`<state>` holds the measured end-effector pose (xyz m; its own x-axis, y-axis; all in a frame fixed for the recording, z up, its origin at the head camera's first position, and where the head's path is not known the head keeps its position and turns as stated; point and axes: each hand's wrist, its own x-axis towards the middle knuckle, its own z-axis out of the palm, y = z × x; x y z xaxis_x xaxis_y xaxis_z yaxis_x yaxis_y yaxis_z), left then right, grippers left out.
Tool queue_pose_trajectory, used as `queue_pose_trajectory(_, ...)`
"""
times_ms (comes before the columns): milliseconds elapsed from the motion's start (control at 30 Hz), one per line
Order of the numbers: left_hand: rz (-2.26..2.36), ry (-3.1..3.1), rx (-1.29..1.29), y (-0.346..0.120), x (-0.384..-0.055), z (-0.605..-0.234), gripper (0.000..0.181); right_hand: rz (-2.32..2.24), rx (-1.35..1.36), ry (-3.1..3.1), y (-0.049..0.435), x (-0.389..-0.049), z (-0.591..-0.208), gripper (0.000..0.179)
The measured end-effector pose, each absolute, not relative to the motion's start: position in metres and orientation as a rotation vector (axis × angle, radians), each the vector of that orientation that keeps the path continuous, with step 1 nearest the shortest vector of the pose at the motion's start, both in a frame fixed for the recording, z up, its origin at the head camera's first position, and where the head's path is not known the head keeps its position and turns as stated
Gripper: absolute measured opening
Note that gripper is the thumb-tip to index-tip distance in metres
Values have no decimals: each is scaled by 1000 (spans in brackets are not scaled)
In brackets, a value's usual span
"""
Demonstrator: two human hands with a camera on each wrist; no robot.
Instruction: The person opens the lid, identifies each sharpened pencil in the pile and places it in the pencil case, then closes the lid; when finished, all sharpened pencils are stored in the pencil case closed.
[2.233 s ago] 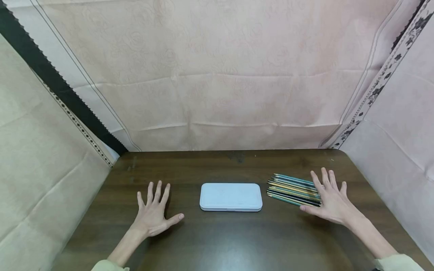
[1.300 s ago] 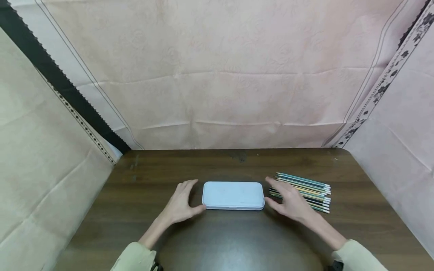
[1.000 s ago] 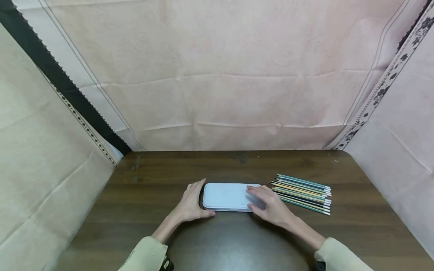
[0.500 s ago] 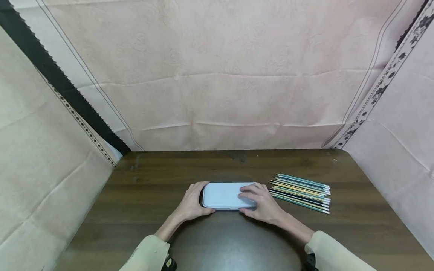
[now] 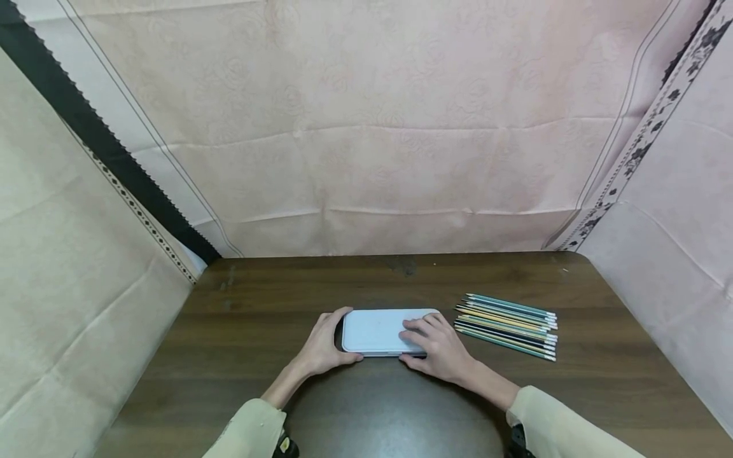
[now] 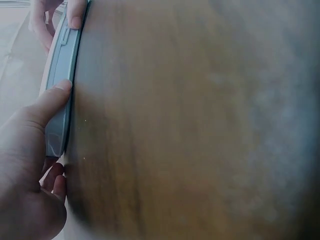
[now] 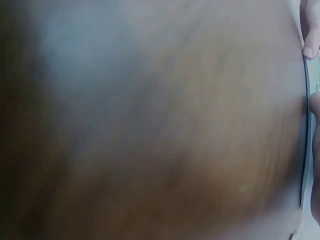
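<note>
A flat, pale blue pencil case [image 5: 372,331] with rounded corners lies closed on the table. My left hand [image 5: 322,346] grips its left end, thumb on the front edge and fingers around the far left corner. On the right half, my right hand [image 5: 441,348] holds the case with curled fingers over the lid and the thumb against the front edge. The left wrist view shows the case's front side [image 6: 57,75] with a small catch; the left thumb [image 6: 61,89] presses below it. Only a strip of the case [image 7: 311,75] appears in the right wrist view.
Several pencils [image 5: 506,326] in teal, yellow and black lie side by side right of the case, tips pointing left. The dark wooden table [image 5: 366,407] has patterned cloth [image 5: 366,159] hanging behind it and at both sides.
Both hands have come inward from the table's sides to the pencil case. The right hand has left the pencils and slid left onto the lid. The case and pencils stay put.
</note>
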<state>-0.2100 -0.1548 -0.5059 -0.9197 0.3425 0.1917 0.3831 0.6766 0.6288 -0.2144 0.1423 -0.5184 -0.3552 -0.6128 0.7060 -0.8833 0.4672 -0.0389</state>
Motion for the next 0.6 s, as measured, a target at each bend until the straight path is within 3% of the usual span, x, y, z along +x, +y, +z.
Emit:
queue_pose_trajectory(300, -1064, -2823, -604, -155, -211, -508, 97, 182, 1331, -1857, 138, -222, -515, 31)
queue_pose_trajectory(600, -1070, -2841, -579, -157, -210, -511, 99, -119, 1358, -1764, 138, -223, -507, 36)
